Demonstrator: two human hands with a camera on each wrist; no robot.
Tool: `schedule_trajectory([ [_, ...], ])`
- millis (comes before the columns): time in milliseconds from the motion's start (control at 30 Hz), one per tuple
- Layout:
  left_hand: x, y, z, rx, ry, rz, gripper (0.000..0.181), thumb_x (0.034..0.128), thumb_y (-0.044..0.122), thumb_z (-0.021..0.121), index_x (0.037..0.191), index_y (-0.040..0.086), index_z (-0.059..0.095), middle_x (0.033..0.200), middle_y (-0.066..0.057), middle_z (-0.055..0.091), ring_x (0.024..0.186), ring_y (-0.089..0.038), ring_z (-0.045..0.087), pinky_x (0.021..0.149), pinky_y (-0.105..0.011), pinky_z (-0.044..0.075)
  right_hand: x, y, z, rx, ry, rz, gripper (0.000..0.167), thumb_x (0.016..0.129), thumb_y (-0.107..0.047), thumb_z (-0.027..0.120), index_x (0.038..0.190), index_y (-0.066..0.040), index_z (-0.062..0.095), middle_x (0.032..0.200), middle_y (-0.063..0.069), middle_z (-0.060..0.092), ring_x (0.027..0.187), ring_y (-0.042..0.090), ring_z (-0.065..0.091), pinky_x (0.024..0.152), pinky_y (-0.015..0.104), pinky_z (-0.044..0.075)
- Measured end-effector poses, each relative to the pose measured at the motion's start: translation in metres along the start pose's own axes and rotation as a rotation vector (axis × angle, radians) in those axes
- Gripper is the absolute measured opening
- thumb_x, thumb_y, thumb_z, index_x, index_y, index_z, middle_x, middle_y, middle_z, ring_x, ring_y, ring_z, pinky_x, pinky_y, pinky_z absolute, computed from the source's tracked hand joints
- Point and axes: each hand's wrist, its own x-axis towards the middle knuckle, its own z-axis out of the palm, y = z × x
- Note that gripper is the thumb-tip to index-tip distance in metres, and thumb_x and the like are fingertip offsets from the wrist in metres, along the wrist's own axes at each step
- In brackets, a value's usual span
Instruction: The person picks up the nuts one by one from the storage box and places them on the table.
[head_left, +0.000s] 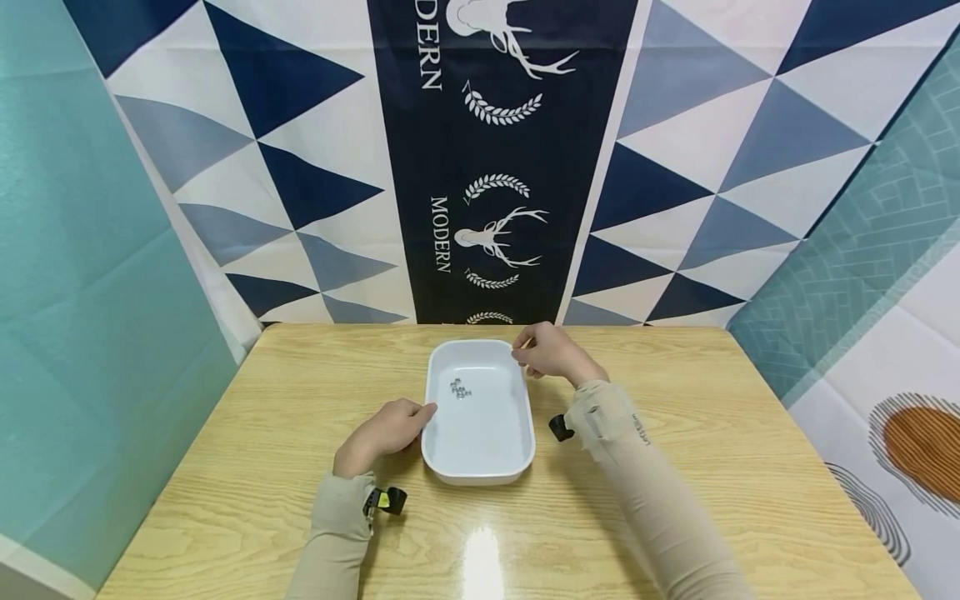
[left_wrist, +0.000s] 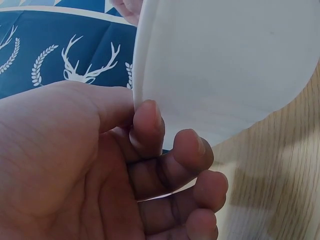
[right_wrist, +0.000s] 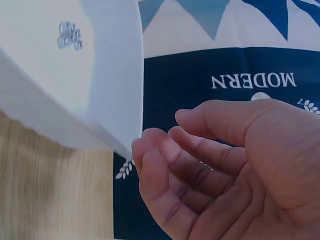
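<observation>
I see L hand (head_left: 390,429) fingers clamped on tray (head_left: 480,442), 9 o'clock; R hand (head_left: 551,350) fingers loosely curled, apart from thumb, nr 1; small bits (head_left: 460,390) inside, approx 10.

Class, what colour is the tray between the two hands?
The tray is plain white; it shows best in the head view.

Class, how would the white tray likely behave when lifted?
The white tray is probably stiff: its rim shows no bend where the left hand grips. Its smooth floor looks slippery, so the small shiny pieces might slide.
</observation>
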Motion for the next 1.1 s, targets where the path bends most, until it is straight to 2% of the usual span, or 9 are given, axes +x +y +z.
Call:
schedule_trajectory([
  [100, 0.000, 0.000, 0.000, -0.002, 0.001, -0.004, 0.054, 0.1116, 0.038, 0.039, 0.067, 0.013, 0.058, 0.051, 0.002, 0.042, 0.047, -0.013, 0.038, 0.054, -0.027, 0.035, 0.002, -0.003, 0.005, 0.004, -0.015, -0.020, 0.019, 0.100, -0.014, 0.063, 0.111, 0.000, 0.068, 0.092, 0.013, 0.070, 0.071, 0.022, 0.068, 0.072, 0.037, 0.061],
  [333, -0.001, 0.000, 0.000, -0.008, 0.001, -0.010, 0.055, 0.1117, 0.038, 0.040, 0.069, 0.011, 0.061, 0.051, 0.002, 0.042, 0.047, -0.013, 0.038, 0.053, -0.027, 0.035, 0.006, -0.008, 0.017, -0.010, -0.036, -0.031, 0.018, 0.100, -0.014, 0.064, 0.111, 0.000, 0.069, 0.091, 0.011, 0.070, 0.066, 0.015, 0.065, 0.064, 0.026, 0.056],
  [900, 0.000, 0.000, 0.000, -0.018, 0.003, -0.007, 0.054, 0.1111, 0.038, 0.041, 0.067, 0.012, 0.059, 0.050, 0.002, 0.042, 0.046, -0.013, 0.038, 0.051, -0.026, 0.034, 0.017, -0.014, 0.038, -0.002, -0.070, -0.007, 0.017, 0.099, -0.016, 0.066, 0.109, -0.002, 0.070, 0.090, 0.009, 0.070, 0.069, 0.016, 0.066, 0.067, 0.027, 0.057],
  [1100, 0.001, 0.000, 0.000, -0.018, 0.011, -0.014, 0.048, 0.1112, 0.037, 0.041, 0.078, 0.011, 0.065, 0.053, 0.001, 0.044, 0.049, -0.013, 0.041, 0.053, -0.027, 0.036, 0.020, -0.016, 0.041, 0.018, -0.085, -0.003, 0.016, 0.100, -0.018, 0.066, 0.107, -0.004, 0.071, 0.094, 0.009, 0.070, 0.075, 0.018, 0.066, 0.070, 0.028, 0.057],
])
